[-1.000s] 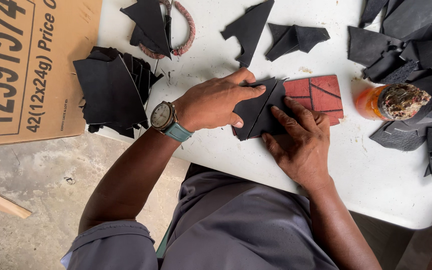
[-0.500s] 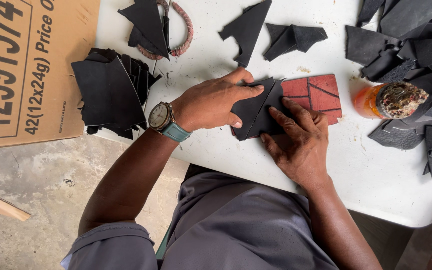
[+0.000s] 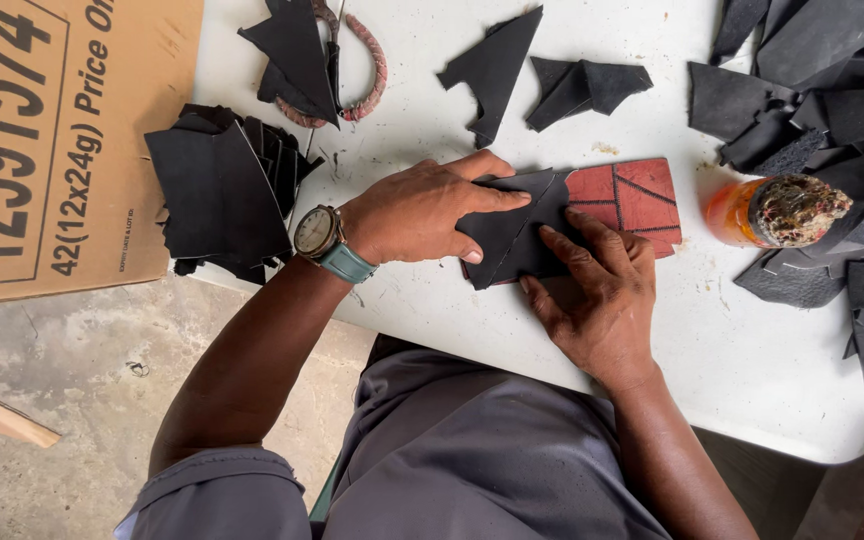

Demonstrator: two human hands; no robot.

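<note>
On the white table [image 3: 452, 330], near its front edge, I press a black leather piece [image 3: 507, 235] flat with both hands. It lies partly over a red patterned block [image 3: 637, 195]. My left hand [image 3: 417, 212] rests on the piece's left part, fingers stretched out and close together, holding nothing. My right hand [image 3: 597, 295] pushes on its lower edge with flat, slightly spread fingers. Left of my wrist watch [image 3: 317, 232] sits a stack of black cut pieces [image 3: 217, 195]. To the right stands an orange glue bottle [image 3: 777, 210], and scissors [image 3: 347, 60] lie further back.
</note>
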